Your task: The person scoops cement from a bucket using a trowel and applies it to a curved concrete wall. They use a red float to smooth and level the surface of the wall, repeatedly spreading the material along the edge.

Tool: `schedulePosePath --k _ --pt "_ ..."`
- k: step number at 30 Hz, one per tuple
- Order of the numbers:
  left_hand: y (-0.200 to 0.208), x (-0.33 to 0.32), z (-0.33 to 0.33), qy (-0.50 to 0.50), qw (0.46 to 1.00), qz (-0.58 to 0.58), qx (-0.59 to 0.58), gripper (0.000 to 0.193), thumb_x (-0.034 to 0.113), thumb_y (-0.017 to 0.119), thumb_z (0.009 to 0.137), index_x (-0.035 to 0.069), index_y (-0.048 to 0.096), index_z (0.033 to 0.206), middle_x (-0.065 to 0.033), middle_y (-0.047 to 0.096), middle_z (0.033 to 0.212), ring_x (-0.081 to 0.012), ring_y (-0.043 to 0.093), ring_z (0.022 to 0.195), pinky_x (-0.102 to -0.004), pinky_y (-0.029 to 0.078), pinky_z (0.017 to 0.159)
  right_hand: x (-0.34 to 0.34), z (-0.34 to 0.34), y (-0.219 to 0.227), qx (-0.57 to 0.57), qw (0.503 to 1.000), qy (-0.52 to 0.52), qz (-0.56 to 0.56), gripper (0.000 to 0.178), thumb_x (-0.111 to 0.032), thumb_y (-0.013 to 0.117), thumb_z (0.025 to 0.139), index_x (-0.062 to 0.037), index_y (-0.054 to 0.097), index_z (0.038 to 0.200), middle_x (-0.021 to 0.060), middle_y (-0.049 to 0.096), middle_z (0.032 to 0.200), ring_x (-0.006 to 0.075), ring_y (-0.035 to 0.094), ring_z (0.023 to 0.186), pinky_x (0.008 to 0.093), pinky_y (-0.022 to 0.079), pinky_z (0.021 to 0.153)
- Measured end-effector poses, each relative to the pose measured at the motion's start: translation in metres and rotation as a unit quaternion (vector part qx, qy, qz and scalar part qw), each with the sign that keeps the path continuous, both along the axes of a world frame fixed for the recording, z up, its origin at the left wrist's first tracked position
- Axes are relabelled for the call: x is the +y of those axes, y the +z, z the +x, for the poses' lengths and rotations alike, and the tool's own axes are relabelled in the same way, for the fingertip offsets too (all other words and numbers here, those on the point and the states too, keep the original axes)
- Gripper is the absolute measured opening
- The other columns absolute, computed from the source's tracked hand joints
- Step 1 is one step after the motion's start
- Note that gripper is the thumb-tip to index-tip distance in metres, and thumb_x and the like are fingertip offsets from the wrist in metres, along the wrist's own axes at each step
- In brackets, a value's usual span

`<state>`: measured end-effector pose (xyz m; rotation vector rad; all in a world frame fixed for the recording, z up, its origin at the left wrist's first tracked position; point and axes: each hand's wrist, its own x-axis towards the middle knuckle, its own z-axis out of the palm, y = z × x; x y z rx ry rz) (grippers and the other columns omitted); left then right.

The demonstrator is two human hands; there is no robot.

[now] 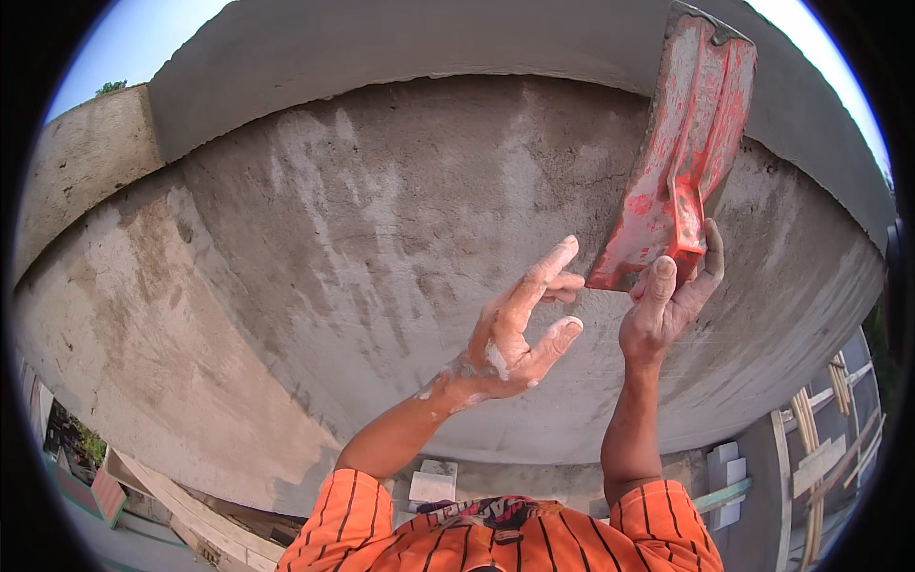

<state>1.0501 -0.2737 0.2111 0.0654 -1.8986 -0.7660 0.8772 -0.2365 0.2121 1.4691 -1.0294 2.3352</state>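
A worn red plastering float (688, 124) stands raised at the upper right, its long blade tilted and smeared with grey mortar. My right hand (664, 300) grips it at the lower end, with fingers and thumb around its handle area. Wet grey mortar clings to the float's top edge. To the left of the float, my left hand (519, 334) is lifted with thumb and fingers apart and nothing in it. White-grey plaster marks its fingers and wrist. Behind both hands rises a grey plastered wall (410, 219), streaked and patchy.
A smooth grey overhanging band (419, 43) runs along the wall's top. Wooden planks (205, 524) lie below at the left. White blocks (726, 481) and timber poles (810, 429) stand at the lower right. A lighter wall section (143, 353) adjoins on the left.
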Motion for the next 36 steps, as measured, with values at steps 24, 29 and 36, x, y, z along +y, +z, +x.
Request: schedulePosePath --k 24,29,36 --pt "-0.555 -0.044 0.205 0.048 0.589 0.611 -0.527 0.057 0.028 0.069 0.081 0.009 0.054 0.133 -0.0112 0.069 0.108 -0.0235 0.068 0.089 -0.0367 0.053 0.074 -0.008 -0.023 0.133 0.01 0.951 -0.275 0.142 0.029 -0.031 0.053 0.1 -0.0113 0.056 0.121 0.0064 0.065 0.072 0.0143 0.063 0.064 0.0286 0.051 0.063" --pt "-0.559 -0.042 0.208 0.058 0.575 0.616 -0.535 0.056 0.026 0.068 0.081 0.008 0.054 0.132 -0.0111 0.069 0.108 -0.0225 0.068 0.088 -0.0362 0.053 0.072 -0.038 -0.02 0.057 0.133 0.94 -0.311 0.04 0.025 -0.029 0.053 0.1 -0.0112 0.055 0.118 0.01 0.066 0.067 0.0224 0.068 0.062 0.0324 0.054 0.059" --pt "-0.56 -0.048 0.209 0.067 0.554 0.598 -0.576 0.055 0.023 0.067 0.08 0.008 0.055 0.132 -0.011 0.069 0.107 -0.021 0.068 0.086 -0.0356 0.053 0.069 0.0 -0.089 0.144 0.035 0.944 -0.326 0.03 0.029 -0.03 0.05 0.097 -0.0063 0.06 0.11 0.0157 0.066 0.078 0.0283 0.066 0.073 0.0396 0.053 0.067"
